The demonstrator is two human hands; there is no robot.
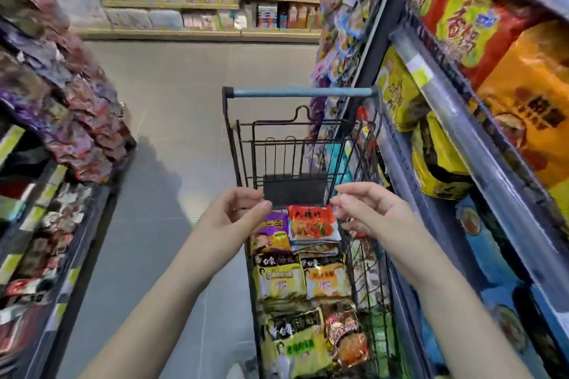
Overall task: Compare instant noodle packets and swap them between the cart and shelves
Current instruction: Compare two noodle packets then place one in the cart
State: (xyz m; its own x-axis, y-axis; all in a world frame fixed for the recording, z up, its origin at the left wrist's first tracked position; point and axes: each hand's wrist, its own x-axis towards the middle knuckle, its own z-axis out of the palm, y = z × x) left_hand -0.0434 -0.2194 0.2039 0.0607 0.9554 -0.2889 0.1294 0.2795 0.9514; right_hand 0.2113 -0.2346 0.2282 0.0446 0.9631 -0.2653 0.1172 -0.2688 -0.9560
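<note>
Two stocked shelves (431, 71) flank grey floor (184, 101) and cart (301, 92).

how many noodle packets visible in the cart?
6 on top: purple packet and red packet at the far end; left yellow-black packet and right yellow-black packet mid-cart; large yellow packet and red-brown packet nearest. Others may hide beneath.

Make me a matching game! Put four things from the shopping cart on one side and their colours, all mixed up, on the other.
Things:
1. cart handle
2. seat flap
3. left packet by the flap
4. right packet by the flap

Colours:
a. purple
b. black
c. red
d. blue

Pairs: 1-d, 2-b, 3-a, 4-c
</note>
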